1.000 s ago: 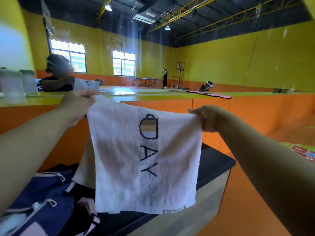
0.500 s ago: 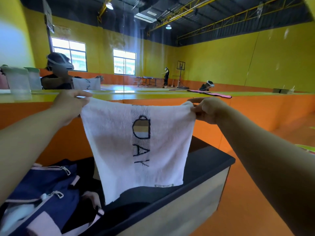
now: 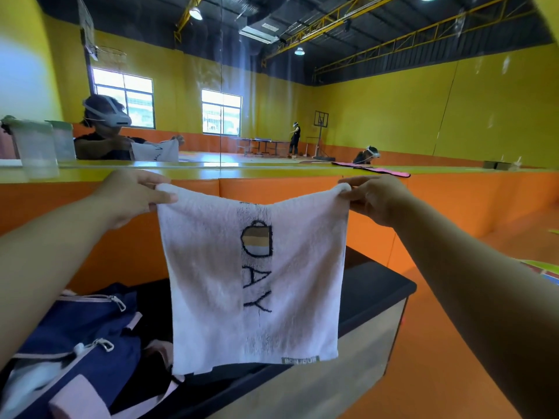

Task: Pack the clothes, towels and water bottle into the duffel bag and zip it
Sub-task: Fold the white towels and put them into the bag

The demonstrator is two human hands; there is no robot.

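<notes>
A white towel [image 3: 223,282] printed with a cup and the letters "AY" hangs flat in the air, above a black bench [image 3: 378,285]. The left hand [image 3: 133,198] pinches its top left corner and the right hand [image 3: 375,198] pinches the top right. A navy duffel bag [image 3: 81,337] with pink trim lies open on the bench, below and left of the towel.

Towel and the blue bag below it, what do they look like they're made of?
The towel looks like cotton terry: fuzzy matte pile, hanging limp, with a cup and letters worked in. The duffel bag looks like smooth woven synthetic, perhaps nylon or polyester: navy, slight sheen, pink trim, metal-looking zip pulls.
</notes>
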